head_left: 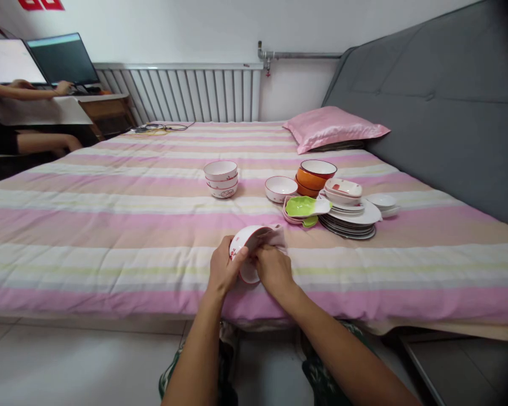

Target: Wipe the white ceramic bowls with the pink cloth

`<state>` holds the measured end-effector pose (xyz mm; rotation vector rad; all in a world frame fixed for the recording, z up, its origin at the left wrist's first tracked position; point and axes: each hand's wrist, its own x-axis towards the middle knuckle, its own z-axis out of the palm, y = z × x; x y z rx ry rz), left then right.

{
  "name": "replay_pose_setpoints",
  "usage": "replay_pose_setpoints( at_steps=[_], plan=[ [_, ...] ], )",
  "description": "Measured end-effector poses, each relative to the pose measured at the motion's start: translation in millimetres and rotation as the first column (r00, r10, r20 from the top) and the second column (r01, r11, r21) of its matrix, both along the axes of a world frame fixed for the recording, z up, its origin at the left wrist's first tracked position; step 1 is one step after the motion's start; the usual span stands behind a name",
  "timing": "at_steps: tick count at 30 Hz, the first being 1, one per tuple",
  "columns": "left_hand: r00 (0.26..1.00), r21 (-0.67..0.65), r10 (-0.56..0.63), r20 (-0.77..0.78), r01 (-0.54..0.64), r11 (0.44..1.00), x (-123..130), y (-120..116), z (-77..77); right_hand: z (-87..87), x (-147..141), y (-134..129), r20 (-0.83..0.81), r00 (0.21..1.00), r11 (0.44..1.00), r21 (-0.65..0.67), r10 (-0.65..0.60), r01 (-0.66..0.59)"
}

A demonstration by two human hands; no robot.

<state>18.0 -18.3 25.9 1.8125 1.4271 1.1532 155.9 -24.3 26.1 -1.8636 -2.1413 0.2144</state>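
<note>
My left hand grips a white bowl with red flower marks, its thumb over the rim. The bowl is tilted on its side, its opening turned toward my right hand. That hand is closed on a pale pink cloth and pressed inside the bowl; its fingertips are partly hidden. Beyond them stands a stack of similar white bowls. A single white bowl sits to the right of that stack.
Orange bowls, leaf-shaped green dishes and stacked plates stand on the striped bed to the right. A pink pillow lies behind, beside the grey headboard. Cables lie at the far left. Another person's arm rests at a desk.
</note>
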Motion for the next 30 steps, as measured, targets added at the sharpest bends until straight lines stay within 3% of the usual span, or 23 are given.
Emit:
replay_pose_setpoints(
  at_steps=[8,12,14,16,17,20,22,23,27,30],
  plan=[
    [1.000,-0.008,0.008,0.019,-0.008,1.000,-1,1,-1.2,-1.3,3,0,-0.088,0.995,0.996,0.071,-0.046,0.052],
    [1.000,-0.007,0.022,0.009,-0.022,1.000,-2,1,-2.9,-0.7,6,2,-0.286,0.958,0.992,0.109,-0.028,0.061],
    [1.000,-0.004,0.022,0.007,-0.022,1.000,-2,1,-3.1,-2.9,7,4,-0.440,0.898,0.988,0.147,0.015,0.055],
    [1.000,0.001,0.018,0.006,-0.018,1.000,-2,0,-2.9,-6.6,6,7,-0.645,0.763,0.988,0.145,0.052,0.055],
    [1.000,0.003,0.016,0.005,-0.016,1.000,-2,0,-2.8,-8.4,5,8,-0.754,0.656,0.992,0.112,0.046,0.059],
    [1.000,0.017,0.007,0.002,-0.007,1.000,-1,0,-2.0,-10.0,-1,10,-0.972,0.208,0.993,-0.102,-0.112,0.055],
    [1.000,0.033,0.004,-0.004,-0.004,0.999,0,-1,-1.4,-6.2,-4,8,-0.967,-0.077,0.970,-0.242,-0.241,0.000],
    [1.000,0.041,0.006,-0.009,-0.005,0.999,1,-2,-1.1,-3.1,-5,7,-0.941,-0.183,0.959,-0.282,-0.283,-0.035],
    [0.997,0.085,0.013,-0.072,-0.007,0.996,6,-4,0.9,10.4,-5,3,-0.838,-0.448,0.948,-0.308,-0.312,-0.084],
    [0.991,0.128,0.027,-0.128,-0.011,0.992,11,-6,3.2,17.0,-2,1,-0.796,-0.530,0.952,-0.293,-0.292,-0.085]
  ],
)
